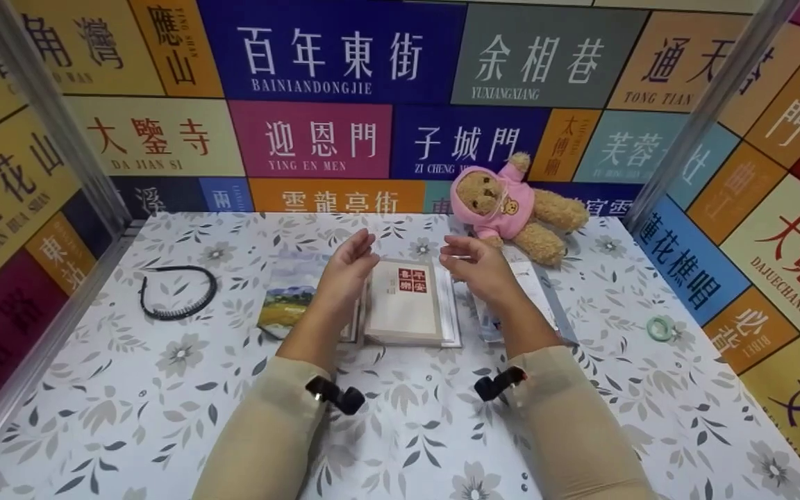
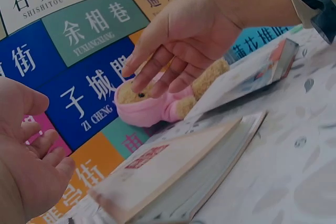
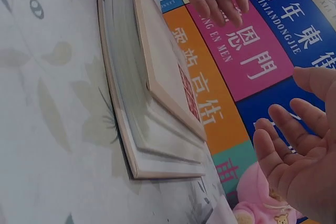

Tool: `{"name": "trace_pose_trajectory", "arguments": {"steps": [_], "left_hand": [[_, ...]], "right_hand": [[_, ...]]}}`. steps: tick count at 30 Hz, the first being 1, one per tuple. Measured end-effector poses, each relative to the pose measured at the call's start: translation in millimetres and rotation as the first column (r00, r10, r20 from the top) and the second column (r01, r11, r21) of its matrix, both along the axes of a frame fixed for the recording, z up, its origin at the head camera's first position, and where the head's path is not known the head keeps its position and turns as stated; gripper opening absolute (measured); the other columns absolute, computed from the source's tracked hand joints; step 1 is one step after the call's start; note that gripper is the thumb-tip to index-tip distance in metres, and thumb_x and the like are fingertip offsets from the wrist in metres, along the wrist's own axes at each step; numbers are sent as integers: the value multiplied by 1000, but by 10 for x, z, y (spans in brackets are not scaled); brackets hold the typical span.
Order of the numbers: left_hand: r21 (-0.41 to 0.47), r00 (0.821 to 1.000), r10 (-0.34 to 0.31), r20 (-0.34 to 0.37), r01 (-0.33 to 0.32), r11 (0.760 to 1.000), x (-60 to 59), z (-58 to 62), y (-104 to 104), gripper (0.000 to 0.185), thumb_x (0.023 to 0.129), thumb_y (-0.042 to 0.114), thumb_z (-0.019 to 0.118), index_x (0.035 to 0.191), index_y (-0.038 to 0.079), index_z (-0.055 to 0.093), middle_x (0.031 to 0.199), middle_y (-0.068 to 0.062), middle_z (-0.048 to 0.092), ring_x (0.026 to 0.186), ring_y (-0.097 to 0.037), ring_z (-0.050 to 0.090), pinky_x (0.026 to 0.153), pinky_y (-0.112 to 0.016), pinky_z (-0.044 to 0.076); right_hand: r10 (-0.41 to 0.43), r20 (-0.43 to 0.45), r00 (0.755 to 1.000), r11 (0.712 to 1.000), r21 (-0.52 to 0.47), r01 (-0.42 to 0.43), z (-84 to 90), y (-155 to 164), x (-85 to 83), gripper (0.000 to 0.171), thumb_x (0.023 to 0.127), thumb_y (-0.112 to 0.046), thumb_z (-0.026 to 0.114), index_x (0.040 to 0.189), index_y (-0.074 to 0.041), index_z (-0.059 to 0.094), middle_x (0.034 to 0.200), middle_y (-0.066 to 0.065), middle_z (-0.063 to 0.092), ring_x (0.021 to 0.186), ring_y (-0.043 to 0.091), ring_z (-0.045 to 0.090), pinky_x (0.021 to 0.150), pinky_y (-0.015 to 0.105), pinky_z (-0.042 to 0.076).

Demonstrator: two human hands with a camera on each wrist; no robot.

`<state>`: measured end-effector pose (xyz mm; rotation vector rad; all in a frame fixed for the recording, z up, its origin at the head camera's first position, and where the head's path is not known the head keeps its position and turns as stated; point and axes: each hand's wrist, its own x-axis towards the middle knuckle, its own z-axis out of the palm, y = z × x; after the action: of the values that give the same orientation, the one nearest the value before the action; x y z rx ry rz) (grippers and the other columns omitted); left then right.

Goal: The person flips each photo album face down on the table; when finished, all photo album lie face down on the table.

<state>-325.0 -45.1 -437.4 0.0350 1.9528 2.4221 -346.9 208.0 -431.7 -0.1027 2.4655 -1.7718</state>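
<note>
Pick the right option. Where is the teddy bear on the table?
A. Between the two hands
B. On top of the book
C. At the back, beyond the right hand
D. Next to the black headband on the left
C: the bear sits by the back wall, beyond the right hand, apart from the book.

A stack of books (image 1: 405, 302) lies at the table's (image 1: 164, 417) centre. Both hands hover above it, the left hand (image 1: 348, 267) at its 10 o'clock, the right hand (image 1: 476, 267) at its 2 o'clock. A teddy bear (image 1: 511, 205) sits at 1 o'clock against the back wall. A headband (image 1: 178, 292) lies at 9 o'clock, a tape roll (image 1: 660, 328) at 3 o'clock, and a picture book (image 1: 289, 295) lies just left of the stack.
</note>
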Motion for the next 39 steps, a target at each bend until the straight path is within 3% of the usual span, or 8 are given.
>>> {"name": "trace_pose_trajectory", "arguments": {"steps": [5,15,20,23,28,32,39], "left_hand": [[-23,1000,14,15,-14,1000,-26,-58,-87,66,105,4,58,167,2,33,173,-15,38,164,-31,32,137,-41,26],[-69,987,14,160,-3,998,-111,-294,-49,71,104,6,59,168,1,29,176,-16,32,166,-31,27,137,-42,24],[-122,978,-2,209,28,992,-77,-330,-19,74,104,9,59,170,4,26,178,-13,28,167,-29,24,138,-42,21],[-149,975,-11,220,45,988,-57,-354,4,76,103,7,59,170,3,23,176,-17,30,164,-33,30,136,-44,26],[-173,972,-30,235,72,982,-33,-408,47,80,98,-1,57,169,-1,21,170,-24,39,151,-37,49,125,-46,45],[-194,974,-22,226,67,979,-15,-427,66,83,91,-9,53,169,1,25,162,-24,48,140,-37,58,117,-44,53],[-164,976,-25,218,62,984,-11,-433,82,84,89,-14,50,168,2,28,159,-22,52,137,-37,60,115,-44,54]], "right_hand": [[5,20,1000,999,-42,-4,-56,-65,-28,52,103,-27,72,152,-15,59,147,10,66,134,27,64,109,43,56],[16,80,997,1000,-21,-15,-260,-78,-37,54,104,-25,71,155,-12,56,155,11,62,138,27,61,108,41,56],[21,120,993,1000,1,-21,-354,-80,-48,56,105,-26,69,157,-12,53,156,7,60,138,26,60,106,40,55],[45,99,994,998,36,-49,-402,-96,-43,57,105,-25,69,157,-11,53,158,10,59,145,29,57,115,44,51],[96,71,993,991,88,-102,-435,-128,-13,58,101,-22,74,155,-9,56,159,13,58,151,33,51,128,48,41],[129,87,988,971,189,-144,-437,-145,12,61,95,-21,81,152,-16,61,161,10,57,152,32,49,130,49,36],[214,54,975,896,387,-218,-443,-159,15,62,91,-21,83,150,-18,65,170,4,46,160,35,37,135,54,24]]}}
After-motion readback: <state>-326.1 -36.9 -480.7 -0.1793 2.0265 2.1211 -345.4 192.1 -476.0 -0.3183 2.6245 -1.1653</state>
